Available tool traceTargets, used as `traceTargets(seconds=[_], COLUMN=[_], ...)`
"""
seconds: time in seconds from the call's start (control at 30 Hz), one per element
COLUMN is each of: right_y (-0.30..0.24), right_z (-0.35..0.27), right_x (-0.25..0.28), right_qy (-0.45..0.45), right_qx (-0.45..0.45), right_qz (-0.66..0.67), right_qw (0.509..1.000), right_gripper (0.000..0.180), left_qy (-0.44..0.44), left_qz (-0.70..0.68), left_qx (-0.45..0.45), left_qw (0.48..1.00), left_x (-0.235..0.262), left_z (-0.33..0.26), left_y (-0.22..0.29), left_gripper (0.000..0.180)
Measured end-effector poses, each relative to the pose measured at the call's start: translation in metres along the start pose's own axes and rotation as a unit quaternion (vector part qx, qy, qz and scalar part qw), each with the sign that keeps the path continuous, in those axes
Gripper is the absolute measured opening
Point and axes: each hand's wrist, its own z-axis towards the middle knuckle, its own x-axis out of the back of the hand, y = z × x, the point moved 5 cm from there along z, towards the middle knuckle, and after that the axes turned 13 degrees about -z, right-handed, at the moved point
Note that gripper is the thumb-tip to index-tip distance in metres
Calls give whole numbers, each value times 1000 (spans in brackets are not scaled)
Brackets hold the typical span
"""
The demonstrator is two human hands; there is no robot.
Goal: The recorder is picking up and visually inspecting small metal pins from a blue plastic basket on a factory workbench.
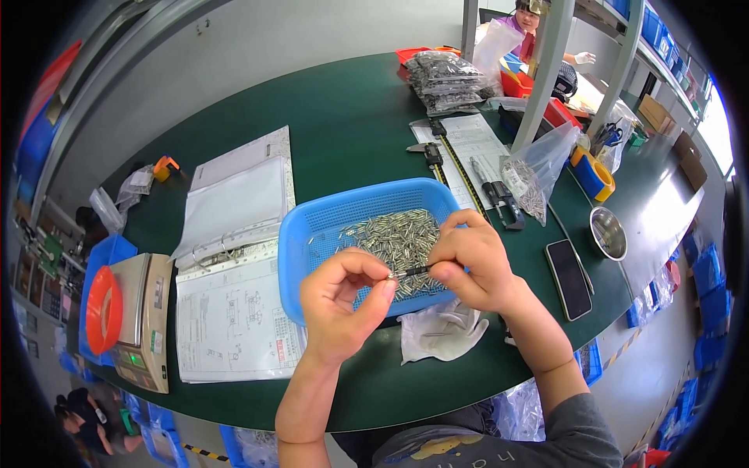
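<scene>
Over a blue plastic basket [292, 265], both my hands meet around something small. My left hand [342, 300] pinches a small silvery metal part [392, 275] between thumb and forefinger. In my right hand [477, 265] is a thin black rod-shaped tool [418, 271], gripped near its right end. Its left end points at the metal part and seems to touch it; I cannot tell whether it goes inside. A heap of small cylindrical metal pieces [396, 234] lies in the basket beneath my fingers.
Left of the basket lie an open binder [234, 199] with drawings and a scale [144, 312]. A white glove [443, 334] is in front. Rightward are calipers [433, 156], a phone [569, 279] and a metal bowl [607, 232]. Bagged parts [445, 78] and another person [527, 19] are beyond.
</scene>
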Motion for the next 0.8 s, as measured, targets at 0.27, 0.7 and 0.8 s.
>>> traceTargets(seconds=[0.27,0.7,0.8], right_y=[-2,1,-5], right_z=[0,-5,-2], right_x=[-8,-8,-10], right_qy=[14,-74,-117], right_qx=[-16,-152,38], right_qz=[15,31,-68], right_qw=[1000,985,990], right_gripper=[17,23,13], left_qy=[9,-60,-56], left_qz=[31,260,265], left_qx=[-17,-175,-165], left_qw=[999,948,948], left_x=[5,-9,-10], left_z=[-2,6,6], left_y=[-2,12,11], left_gripper=[11,12,11])
